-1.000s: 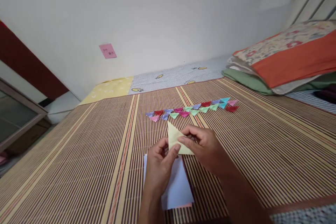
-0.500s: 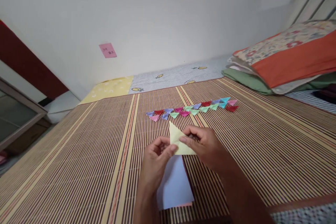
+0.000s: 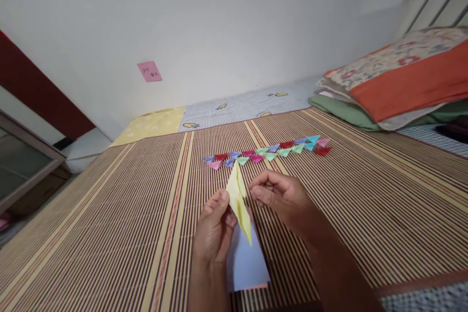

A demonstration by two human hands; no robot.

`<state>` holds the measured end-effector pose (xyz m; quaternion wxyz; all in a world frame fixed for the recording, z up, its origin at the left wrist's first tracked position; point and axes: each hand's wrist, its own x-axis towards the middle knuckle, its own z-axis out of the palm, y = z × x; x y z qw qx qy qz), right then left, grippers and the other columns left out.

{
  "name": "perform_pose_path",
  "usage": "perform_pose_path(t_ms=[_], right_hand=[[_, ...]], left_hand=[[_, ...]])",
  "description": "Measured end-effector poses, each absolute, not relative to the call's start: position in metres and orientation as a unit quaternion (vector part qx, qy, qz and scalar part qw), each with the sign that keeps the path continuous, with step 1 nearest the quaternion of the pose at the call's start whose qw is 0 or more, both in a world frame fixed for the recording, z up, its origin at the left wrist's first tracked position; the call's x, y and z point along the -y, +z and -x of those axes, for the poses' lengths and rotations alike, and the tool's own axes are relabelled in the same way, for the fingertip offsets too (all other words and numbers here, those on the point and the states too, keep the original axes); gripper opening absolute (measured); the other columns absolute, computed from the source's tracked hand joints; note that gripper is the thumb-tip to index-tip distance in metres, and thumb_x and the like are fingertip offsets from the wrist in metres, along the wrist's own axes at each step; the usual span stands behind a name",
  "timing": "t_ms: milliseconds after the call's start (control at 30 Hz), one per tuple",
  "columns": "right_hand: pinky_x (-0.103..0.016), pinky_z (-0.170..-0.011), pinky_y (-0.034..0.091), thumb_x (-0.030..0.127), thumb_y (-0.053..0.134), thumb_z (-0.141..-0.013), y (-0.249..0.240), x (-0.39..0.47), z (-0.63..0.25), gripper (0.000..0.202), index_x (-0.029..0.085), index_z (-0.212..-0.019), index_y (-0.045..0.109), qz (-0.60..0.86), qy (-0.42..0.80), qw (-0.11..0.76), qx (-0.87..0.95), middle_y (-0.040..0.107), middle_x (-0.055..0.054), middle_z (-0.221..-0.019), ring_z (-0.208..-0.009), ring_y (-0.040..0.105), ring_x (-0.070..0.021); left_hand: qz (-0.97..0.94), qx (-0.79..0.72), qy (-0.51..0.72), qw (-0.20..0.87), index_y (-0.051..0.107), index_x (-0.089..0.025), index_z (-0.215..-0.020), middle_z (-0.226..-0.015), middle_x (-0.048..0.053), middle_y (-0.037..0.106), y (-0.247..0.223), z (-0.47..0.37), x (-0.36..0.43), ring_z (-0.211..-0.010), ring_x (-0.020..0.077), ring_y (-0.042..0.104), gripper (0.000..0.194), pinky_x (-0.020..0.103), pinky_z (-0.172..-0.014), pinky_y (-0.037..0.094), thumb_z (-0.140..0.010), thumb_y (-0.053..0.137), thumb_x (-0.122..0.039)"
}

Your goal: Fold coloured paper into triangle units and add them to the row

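Observation:
My left hand (image 3: 214, 226) pinches a folded pale yellow paper (image 3: 238, 200) between thumb and fingers, holding it edge-on so it looks narrow and pointed. My right hand (image 3: 281, 197) hovers just to the right of the paper with its fingers curled and does not touch it. Under my hands lies a small stack of paper sheets (image 3: 246, 261), pale lavender on top with a pink edge showing. Beyond them a row of several small folded paper triangles (image 3: 268, 151) in purple, red, pink, green and blue lies on the striped bamboo mat (image 3: 109, 214).
A stack of folded bedding with an orange and floral cover (image 3: 398, 80) sits at the right. A white wall (image 3: 219, 24) with a pink sticky note (image 3: 149, 71) runs behind the mat. A glass-fronted frame (image 3: 22, 165) stands at the left.
The yellow paper was held flat by both hands. Now my right hand has let go, and my left hand has turned the paper edge-on, pointing down.

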<state>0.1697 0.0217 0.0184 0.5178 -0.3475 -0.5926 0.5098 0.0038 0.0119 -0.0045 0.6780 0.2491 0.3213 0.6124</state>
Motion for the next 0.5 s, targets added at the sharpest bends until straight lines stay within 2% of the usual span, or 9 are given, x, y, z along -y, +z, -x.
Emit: perform_pose_path(t_ms=[100, 267, 433, 500], right_hand=[[-0.025, -0.066, 0.047, 0.034, 0.074, -0.087, 0.016, -0.021, -0.165, 0.016, 0.019, -0.093, 0.069, 0.335, 0.527, 0.533, 0.571, 0.064, 0.001, -0.08, -0.073, 0.059, -0.0121], [-0.025, -0.065, 0.046, 0.03, 0.072, -0.089, 0.016, -0.018, -0.157, 0.013, 0.019, -0.09, 0.066, 0.327, 0.535, 0.513, 0.587, 0.062, 0.002, -0.077, -0.071, 0.057, -0.0118], [-0.024, -0.064, 0.045, 0.029, 0.072, -0.088, 0.016, -0.018, -0.158, 0.013, 0.018, -0.09, 0.066, 0.33, 0.532, 0.512, 0.588, 0.061, 0.002, -0.076, -0.07, 0.056, -0.0114], [-0.024, -0.064, 0.046, 0.029, 0.072, -0.088, 0.016, -0.019, -0.158, 0.013, 0.018, -0.091, 0.066, 0.329, 0.537, 0.512, 0.584, 0.061, 0.002, -0.076, -0.07, 0.056, -0.0112]], left_hand=[[-0.232, -0.306, 0.61, 0.693, 0.072, -0.014, -0.077, -0.063, -0.002, 0.064, -0.007, -0.006, -0.013, -0.05, 0.0062, 0.055, 0.023, 0.015, -0.05, 0.046, -0.069, 0.09, -0.025], [-0.22, -0.283, 0.602, 0.713, 0.076, -0.012, -0.083, -0.081, 0.006, 0.076, -0.009, -0.008, -0.013, -0.07, 0.0115, 0.07, 0.026, 0.018, -0.065, 0.056, -0.067, 0.092, -0.025], [-0.219, -0.286, 0.602, 0.712, 0.076, -0.011, -0.081, -0.071, 0.003, 0.074, -0.007, -0.009, -0.013, -0.059, 0.0082, 0.066, 0.025, 0.014, -0.055, 0.052, -0.067, 0.092, -0.024], [-0.214, -0.289, 0.602, 0.713, 0.076, -0.011, -0.08, -0.07, 0.003, 0.073, -0.007, -0.009, -0.013, -0.058, 0.0075, 0.066, 0.026, 0.013, -0.057, 0.053, -0.066, 0.093, -0.023]])
